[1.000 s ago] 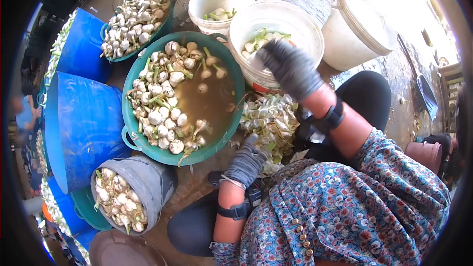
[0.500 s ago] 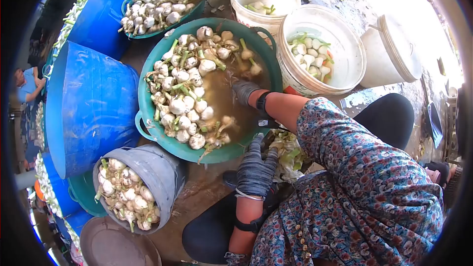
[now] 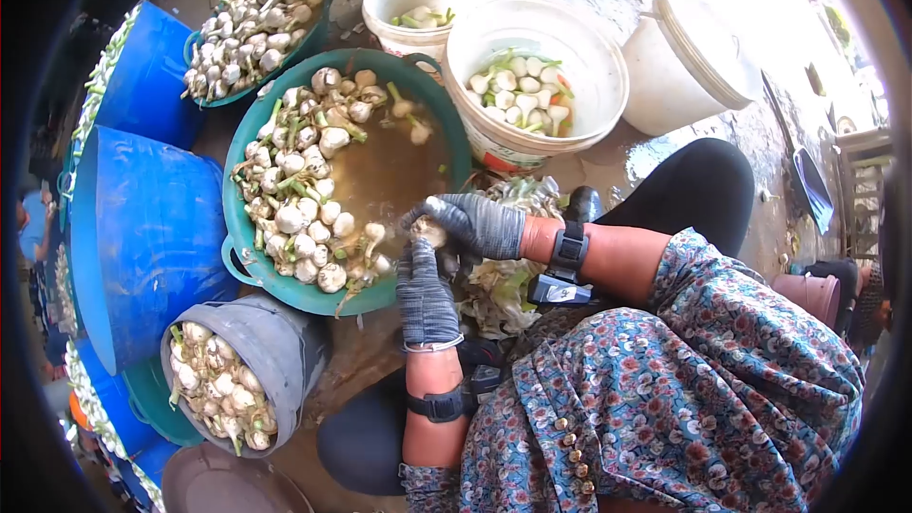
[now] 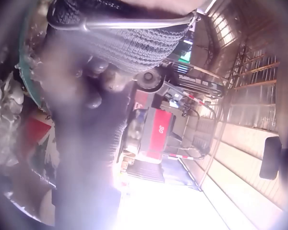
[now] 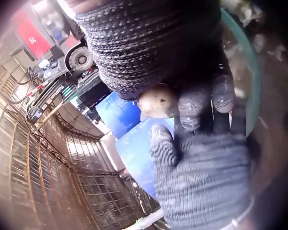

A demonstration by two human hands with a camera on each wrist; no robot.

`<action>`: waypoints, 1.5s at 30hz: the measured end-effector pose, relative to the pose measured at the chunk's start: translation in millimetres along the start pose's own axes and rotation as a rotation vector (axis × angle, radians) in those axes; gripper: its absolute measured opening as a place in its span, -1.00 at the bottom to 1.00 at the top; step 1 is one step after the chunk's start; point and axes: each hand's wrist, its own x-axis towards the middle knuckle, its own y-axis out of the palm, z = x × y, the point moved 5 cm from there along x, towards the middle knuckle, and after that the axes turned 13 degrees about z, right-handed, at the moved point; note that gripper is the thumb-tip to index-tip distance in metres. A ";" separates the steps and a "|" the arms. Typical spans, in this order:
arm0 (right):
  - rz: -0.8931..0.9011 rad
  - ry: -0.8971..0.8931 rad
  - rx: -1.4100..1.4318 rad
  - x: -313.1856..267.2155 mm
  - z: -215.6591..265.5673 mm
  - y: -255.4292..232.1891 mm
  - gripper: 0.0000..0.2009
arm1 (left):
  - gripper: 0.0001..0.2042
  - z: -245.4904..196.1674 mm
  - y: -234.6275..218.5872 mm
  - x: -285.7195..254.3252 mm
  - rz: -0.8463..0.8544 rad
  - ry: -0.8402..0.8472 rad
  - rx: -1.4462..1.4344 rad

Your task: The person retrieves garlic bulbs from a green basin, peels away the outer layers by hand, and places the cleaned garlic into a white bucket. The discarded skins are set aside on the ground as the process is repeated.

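Note:
In the head view, my gloved right hand (image 3: 480, 225) holds a garlic bulb (image 3: 429, 231) over the near right rim of a green tub (image 3: 285, 294). The pale bulb also shows in the right wrist view (image 5: 157, 101), held under the right hand's curled fingers. My gloved left hand (image 3: 426, 299) comes up from below, its fingertips right at the bulb. In the right wrist view the left fingers and thumb are fairly straight, partly hidden behind the right fingers. Muddy water (image 3: 380, 171) and many unpeeled garlic bulbs (image 3: 294, 214) fill the tub.
A white bucket (image 3: 608, 114) with peeled garlic in water stands beyond the right hand, a smaller white bucket (image 3: 380, 0) beside it. Garlic peelings (image 3: 499, 299) lie between the tub and my legs. A tilted grey bucket (image 3: 309, 351) of garlic and blue tubs (image 3: 157, 237) stand left.
My right hand went from above the white bucket down into the tub's water, and now holds a garlic bulb near the rim. The left hand has moved up to meet it.

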 end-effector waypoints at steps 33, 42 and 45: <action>-0.359 -0.487 -0.995 -86.2 49.1 -4.8 -0.83 | -0.64 -13.0 17.7 -18.0 0.113 0.369 0.341; -0.352 -0.323 -0.998 -81.8 45.1 -5.7 -0.83 | -0.62 -21.3 32.2 -27.9 0.134 0.456 0.673; -0.389 -0.323 -0.866 -84.1 50.2 -8.8 -0.82 | -0.62 -26.5 38.9 -30.5 0.146 0.483 0.653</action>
